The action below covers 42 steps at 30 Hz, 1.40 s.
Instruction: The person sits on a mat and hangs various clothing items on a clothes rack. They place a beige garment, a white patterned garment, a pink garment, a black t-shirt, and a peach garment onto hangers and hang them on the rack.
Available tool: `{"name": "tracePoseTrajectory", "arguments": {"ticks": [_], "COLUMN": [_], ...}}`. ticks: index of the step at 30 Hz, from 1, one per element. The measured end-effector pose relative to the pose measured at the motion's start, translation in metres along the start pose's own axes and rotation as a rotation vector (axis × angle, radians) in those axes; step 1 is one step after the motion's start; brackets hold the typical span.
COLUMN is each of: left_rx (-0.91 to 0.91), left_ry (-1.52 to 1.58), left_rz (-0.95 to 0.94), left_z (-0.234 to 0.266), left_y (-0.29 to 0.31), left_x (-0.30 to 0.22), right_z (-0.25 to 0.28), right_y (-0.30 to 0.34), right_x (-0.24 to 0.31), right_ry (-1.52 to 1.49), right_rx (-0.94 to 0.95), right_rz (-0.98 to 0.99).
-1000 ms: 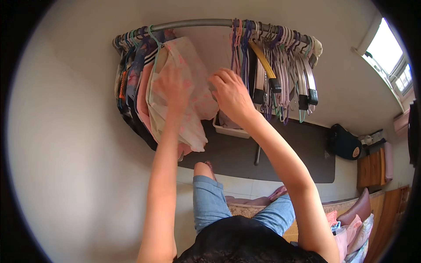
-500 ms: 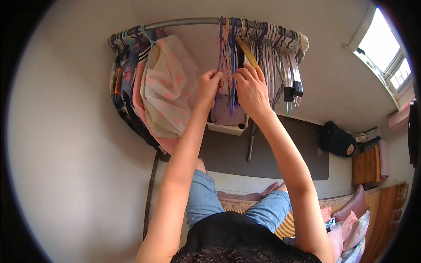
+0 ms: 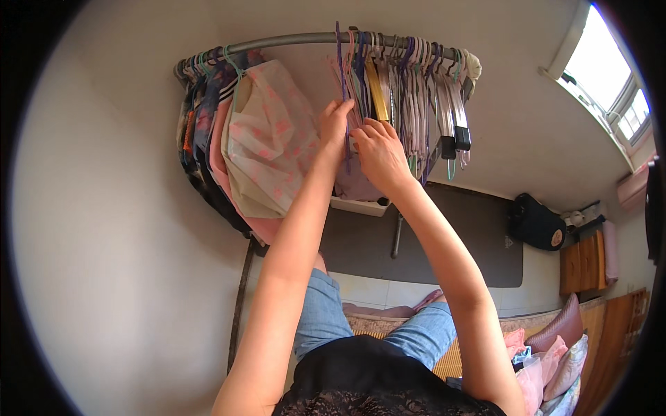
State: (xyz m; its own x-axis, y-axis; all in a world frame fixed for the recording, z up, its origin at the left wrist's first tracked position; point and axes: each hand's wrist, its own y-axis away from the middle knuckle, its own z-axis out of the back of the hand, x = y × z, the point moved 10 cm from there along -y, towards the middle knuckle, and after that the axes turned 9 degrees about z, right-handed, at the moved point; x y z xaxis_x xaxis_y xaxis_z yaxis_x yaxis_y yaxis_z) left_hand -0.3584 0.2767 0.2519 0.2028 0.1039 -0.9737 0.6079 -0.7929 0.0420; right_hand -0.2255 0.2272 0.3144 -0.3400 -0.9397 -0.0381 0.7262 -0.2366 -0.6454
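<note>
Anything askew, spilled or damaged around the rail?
One oddity: the purple hanger in the left hand pokes up past the rail in this view, while the other hangers hang below it. Nothing looks spilled or damaged.

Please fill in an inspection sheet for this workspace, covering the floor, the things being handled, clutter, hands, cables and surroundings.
Surface: dark mat on pale floor tiles, below a metal rail.
Things handled: purple hanger, its top end showing above the rail; more hangers hang to its right.
Clutter: white bin under the hangers; maroon cushion at lower right.
Hands: left hand holds the purple hanger; right hand is at neighbouring hangers, its grip unclear.
Cables: nothing seen.
Surroundings: clothes on the rail's left part; window at upper right; dark bag by the mat's far right corner.
</note>
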Motion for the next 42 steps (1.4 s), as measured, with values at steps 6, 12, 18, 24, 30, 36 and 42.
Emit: {"name": "tracePoseTrajectory", "arguments": {"ticks": [6,12,18,24,30,36,42], "left_rx": [0.048,0.04,0.161,0.24,-0.009,-0.083,0.007], "left_ry": [0.232,0.188,0.431,0.337,0.147,0.004,0.128], "left_rz": [0.064,-0.033,0.183,0.254,0.035,-0.032,-0.002], "left_z": [0.0,0.003,-0.012,-0.014,0.021,0.057,0.044], "left_y": [-0.034,-0.037,-0.02,-0.024,-0.027,-0.01,-0.013], "left_x": [0.033,0.035,0.029,0.015,-0.006,-0.036,-0.036], "right_z": [-0.003,-0.039,-0.038,-0.008,0.012,0.013,0.001], "right_y": [-0.001,0.008,0.014,0.015,0.021,0.019,-0.005], "right_x": [-0.013,-0.032,-0.038,-0.038,-0.044,-0.045,-0.035], "right_ry": [-0.139,-0.649,-0.735,-0.713,-0.719,-0.581,-0.653], "right_rx": [-0.008,0.129,-0.056,-0.253,-0.361,-0.289,-0.352], "right_rz": [-0.247,-0.487,-0.558,-0.636,-0.681,-0.65,-0.592]}}
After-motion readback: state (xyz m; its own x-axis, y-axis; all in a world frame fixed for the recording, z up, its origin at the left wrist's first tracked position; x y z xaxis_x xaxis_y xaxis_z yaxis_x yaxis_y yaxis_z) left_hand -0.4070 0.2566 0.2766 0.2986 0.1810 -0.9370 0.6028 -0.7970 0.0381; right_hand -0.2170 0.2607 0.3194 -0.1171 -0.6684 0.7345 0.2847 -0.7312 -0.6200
